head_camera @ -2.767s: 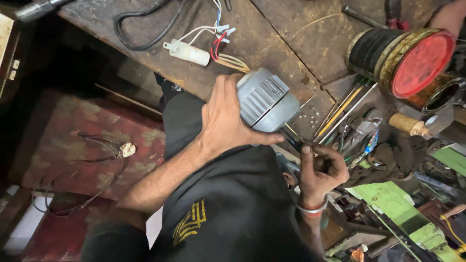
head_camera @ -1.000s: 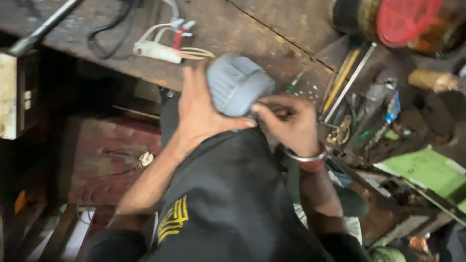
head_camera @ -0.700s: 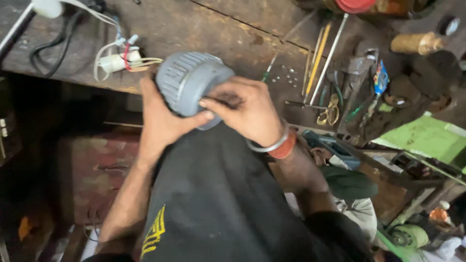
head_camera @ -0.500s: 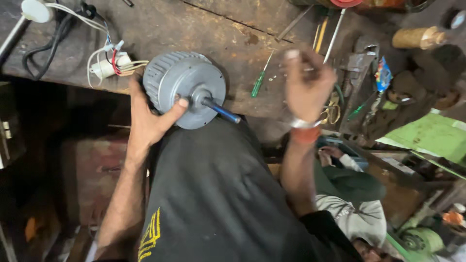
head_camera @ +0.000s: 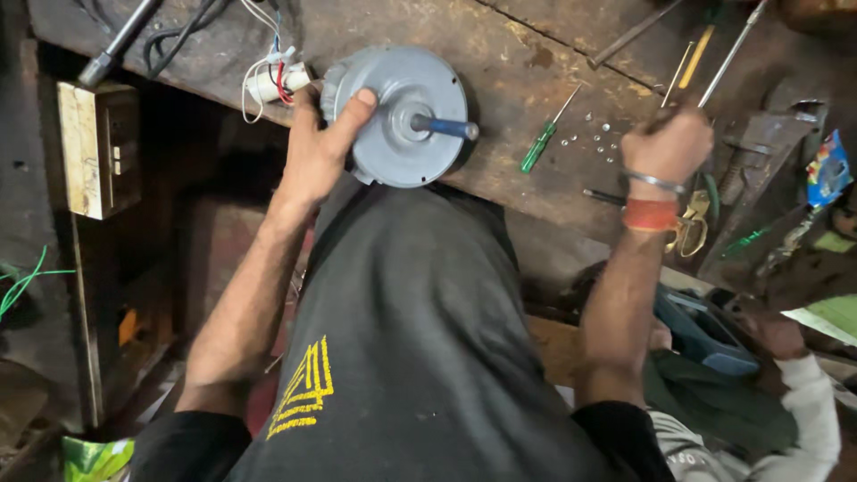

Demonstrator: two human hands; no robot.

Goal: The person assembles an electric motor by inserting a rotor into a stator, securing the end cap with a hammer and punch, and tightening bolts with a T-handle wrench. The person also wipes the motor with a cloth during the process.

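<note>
Left hand grips the grey motor at upper centre on the counter, shaft up. Right hand clenched on a tool among loose screws; reassembly looks unfinished.

repair workshop | worn wooden workbench | scattered screwdrivers | loose screws | wiring

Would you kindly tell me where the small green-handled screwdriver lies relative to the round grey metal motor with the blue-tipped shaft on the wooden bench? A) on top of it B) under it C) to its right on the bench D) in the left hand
C: the green-handled screwdriver lies flat on the wooden bench, right of the grey motor, apart from both hands.
</note>
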